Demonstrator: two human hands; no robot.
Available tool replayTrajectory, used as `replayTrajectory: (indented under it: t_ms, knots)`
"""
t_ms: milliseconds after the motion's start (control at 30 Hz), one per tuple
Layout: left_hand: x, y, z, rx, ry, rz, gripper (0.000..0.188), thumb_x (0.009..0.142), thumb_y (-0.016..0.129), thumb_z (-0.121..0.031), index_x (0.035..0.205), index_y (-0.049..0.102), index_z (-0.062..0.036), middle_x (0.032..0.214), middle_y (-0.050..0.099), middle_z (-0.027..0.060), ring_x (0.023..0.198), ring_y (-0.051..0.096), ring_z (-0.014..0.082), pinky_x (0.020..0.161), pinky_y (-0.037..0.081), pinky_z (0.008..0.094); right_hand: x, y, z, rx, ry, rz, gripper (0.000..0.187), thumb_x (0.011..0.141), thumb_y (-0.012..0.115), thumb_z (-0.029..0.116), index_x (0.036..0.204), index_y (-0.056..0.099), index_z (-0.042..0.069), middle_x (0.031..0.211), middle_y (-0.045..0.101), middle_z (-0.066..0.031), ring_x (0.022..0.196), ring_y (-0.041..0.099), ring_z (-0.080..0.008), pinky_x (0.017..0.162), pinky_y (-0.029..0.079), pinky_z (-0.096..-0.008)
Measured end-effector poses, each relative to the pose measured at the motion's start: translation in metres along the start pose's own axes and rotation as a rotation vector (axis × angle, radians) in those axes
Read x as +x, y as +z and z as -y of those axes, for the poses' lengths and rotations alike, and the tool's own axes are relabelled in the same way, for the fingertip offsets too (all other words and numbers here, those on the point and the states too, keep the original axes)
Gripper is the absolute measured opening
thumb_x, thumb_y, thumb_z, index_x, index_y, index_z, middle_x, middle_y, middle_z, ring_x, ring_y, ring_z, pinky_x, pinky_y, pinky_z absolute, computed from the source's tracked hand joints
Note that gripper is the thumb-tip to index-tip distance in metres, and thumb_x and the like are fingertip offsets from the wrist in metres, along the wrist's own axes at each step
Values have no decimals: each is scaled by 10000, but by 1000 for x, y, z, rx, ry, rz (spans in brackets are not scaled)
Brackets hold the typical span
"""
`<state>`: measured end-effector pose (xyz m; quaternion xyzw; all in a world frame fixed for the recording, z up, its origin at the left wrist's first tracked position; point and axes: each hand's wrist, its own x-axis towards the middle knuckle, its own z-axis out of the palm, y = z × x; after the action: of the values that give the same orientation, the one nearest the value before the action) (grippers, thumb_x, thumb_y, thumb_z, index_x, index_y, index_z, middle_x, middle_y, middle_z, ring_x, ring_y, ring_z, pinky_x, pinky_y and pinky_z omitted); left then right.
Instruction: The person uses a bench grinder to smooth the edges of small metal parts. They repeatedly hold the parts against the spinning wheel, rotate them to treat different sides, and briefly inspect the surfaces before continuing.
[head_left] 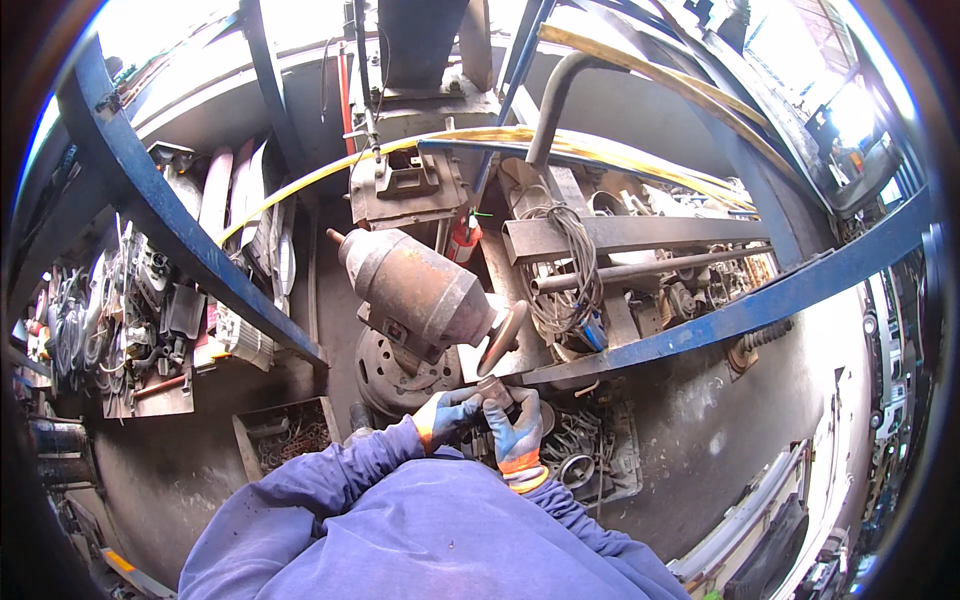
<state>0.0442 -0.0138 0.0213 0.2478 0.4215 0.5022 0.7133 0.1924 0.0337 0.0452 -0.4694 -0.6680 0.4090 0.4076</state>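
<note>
Blue framing (720, 324) flanked the left hand (444, 418) and right hand (519, 432), fingers closed round a metal piece (495, 391) near the grinding wheel (503, 338), where steadiness and well-clear fingertips seemed wisest.

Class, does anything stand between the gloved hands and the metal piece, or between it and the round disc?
Nothing visible: the left hand and right hand hold the metal piece; the round disc shows just above.
</note>
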Motion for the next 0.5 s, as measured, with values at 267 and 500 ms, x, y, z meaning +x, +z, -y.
replayTrajectory:
  t_ms: [267, 500]
  knots:
    - [3, -10, 14, -59, -194, -73, 349, 948, 612, -422, 1133, 629, -127, 778, 584, -54, 593, 438, 40, 511, 332, 206, 0, 7, -35, 35, 280, 135, 500, 823, 764, 435, 966, 581, -7, 760, 643, -85, 602, 580, -122, 539, 484, -301]
    - [11, -13, 23, -58, -35, -233, 354, 951, 633, -307, 1183, 638, -40, 974, 684, 30, 828, 627, 121, 738, 513, 276, 7, 11, -24, 374, 538, 234, 443, 880, 701, 429, 973, 578, 14, 753, 552, 11, 521, 455, -48, 414, 361, -219]
